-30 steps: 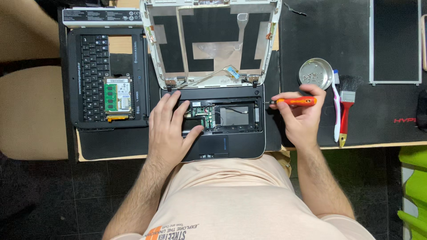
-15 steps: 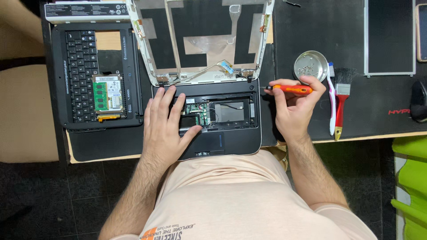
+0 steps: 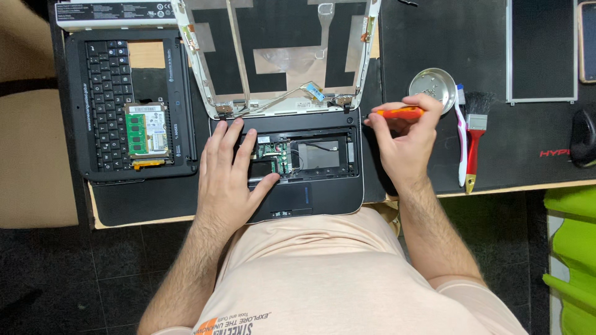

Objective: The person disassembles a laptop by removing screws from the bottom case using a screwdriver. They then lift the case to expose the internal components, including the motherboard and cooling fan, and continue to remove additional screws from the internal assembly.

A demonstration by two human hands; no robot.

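While resting flat on the opened black laptop base [image 3: 323,186] at the desk's near edge, left hand [image 3: 231,177] open, fingers spread, holding nothing; right hand [image 3: 403,139] closed around orange-handled screwdriver [image 3: 400,113], just beside round metal dish [image 3: 433,84].

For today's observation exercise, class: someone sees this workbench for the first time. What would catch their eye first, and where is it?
The opened laptop base at centre draws the eye first, its circuit board bare, with the left hand resting flat on it. Just right of it, the right hand grips an orange screwdriver near the base's upper right corner. Behind stands the emptied white screen frame, and a detached keyboard panel carrying a green memory module lies at left.
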